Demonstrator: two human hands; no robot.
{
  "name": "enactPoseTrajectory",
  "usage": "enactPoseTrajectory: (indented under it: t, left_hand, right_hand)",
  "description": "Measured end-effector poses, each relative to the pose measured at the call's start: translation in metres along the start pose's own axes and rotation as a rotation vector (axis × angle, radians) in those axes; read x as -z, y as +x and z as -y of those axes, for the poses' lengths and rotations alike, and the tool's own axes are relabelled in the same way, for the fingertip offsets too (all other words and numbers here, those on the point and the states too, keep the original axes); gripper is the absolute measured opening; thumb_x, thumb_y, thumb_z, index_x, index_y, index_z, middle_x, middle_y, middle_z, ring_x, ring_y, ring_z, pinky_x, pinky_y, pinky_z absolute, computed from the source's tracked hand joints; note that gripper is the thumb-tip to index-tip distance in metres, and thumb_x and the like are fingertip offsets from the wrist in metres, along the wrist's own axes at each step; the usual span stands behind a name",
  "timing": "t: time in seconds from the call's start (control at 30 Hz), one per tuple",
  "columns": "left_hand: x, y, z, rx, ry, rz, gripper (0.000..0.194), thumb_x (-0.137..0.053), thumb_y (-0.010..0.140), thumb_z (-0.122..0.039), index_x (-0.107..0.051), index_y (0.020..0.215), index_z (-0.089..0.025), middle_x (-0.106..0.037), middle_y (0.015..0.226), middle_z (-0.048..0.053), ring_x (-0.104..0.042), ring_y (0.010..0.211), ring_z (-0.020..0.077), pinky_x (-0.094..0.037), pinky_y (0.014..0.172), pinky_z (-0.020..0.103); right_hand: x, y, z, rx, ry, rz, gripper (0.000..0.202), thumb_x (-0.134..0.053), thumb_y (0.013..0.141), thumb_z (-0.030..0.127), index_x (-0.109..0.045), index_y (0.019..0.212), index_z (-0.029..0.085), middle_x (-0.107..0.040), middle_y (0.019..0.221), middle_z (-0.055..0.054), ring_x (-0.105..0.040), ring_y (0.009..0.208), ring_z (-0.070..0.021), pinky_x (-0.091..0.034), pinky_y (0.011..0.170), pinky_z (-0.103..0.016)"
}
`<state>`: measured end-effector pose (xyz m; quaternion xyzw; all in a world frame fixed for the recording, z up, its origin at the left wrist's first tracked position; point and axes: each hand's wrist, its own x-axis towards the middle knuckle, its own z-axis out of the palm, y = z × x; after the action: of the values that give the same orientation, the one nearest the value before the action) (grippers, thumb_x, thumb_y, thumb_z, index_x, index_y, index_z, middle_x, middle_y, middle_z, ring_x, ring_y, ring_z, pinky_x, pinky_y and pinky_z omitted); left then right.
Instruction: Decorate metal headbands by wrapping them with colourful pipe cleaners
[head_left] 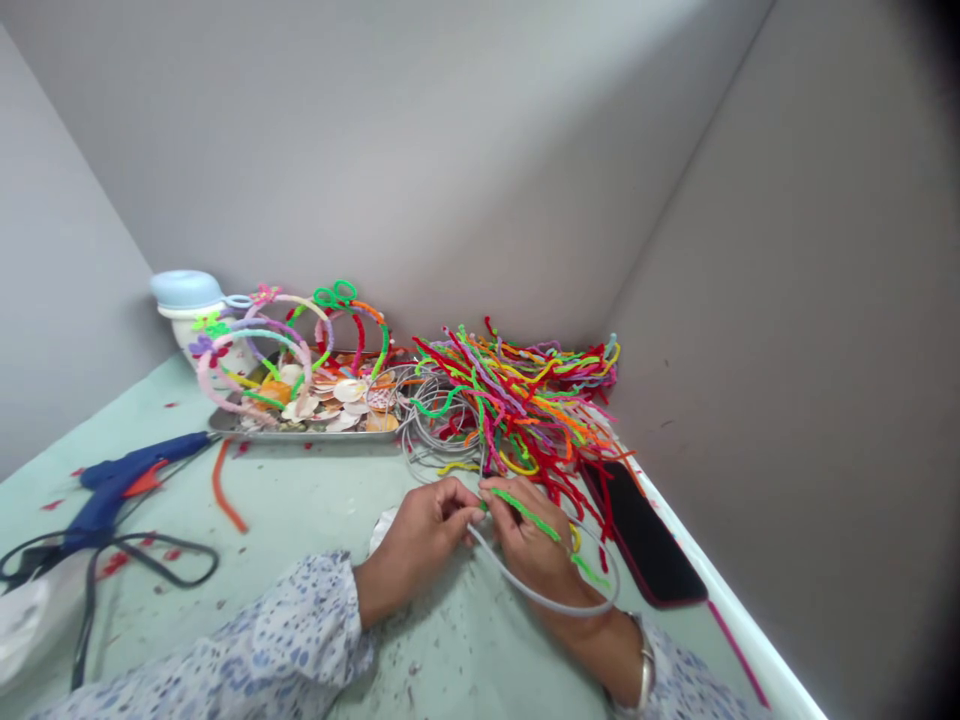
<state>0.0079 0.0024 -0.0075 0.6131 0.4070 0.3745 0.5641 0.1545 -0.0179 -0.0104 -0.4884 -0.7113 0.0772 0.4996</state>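
My left hand [431, 525] is closed in a pinch on one end of a thin grey headband [525, 592], whose curve loops round under my right wrist. Close beside it, my right hand [529, 525] pinches a fuzzy green pipe cleaner [536, 518] at the headband. The pipe cleaner trails back over the right hand toward the wrist. Fingertips of both hands nearly meet, and they partly hide where the pipe cleaner and headband touch. Beyond the hands lie several bare grey headbands [442, 425] in a tangle, next to a heap of many-coloured pipe cleaners [517, 390].
A metal tray [300, 435] holds shells and several pipe-cleaner-wrapped headbands [259, 335]. Behind it stands a white container with a blue lid [187, 290]. A blue glue gun [112, 490] with its cord lies left, near an orange pipe cleaner [225, 490]. At right rests a black phone [649, 540].
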Motion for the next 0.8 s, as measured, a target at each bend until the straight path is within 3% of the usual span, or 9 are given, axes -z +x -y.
enactPoseTrajectory:
  t: [0.43,0.8]
  left_hand:
    - [0.0009,-0.0017,0.0051,-0.083,0.241,-0.048,0.010,-0.052,0.079,-0.023,-0.060,0.077,-0.018,-0.060,0.066,-0.001,-0.053,0.060,0.0124,-0.039,0.057,0.021]
    - [-0.0008,-0.0080,-0.0031,-0.146,0.442,-0.080,0.011,-0.051,0.080,-0.019,-0.061,0.077,-0.018,-0.062,0.071,0.001,-0.054,0.064,0.0136,-0.039,0.061,0.023]
  right_hand:
    - [-0.0004,0.0011,-0.0019,-0.065,-0.072,0.072,0.019,-0.050,0.085,0.016,-0.069,0.086,0.018,-0.071,0.084,-0.004,-0.065,0.081,-0.0170,-0.049,0.076,-0.026]
    - [-0.0011,0.0014,0.0034,-0.176,-0.108,0.131,0.019,-0.049,0.083,0.016,-0.068,0.081,0.017,-0.071,0.081,-0.005,-0.066,0.077,-0.0185,-0.047,0.073,-0.028]
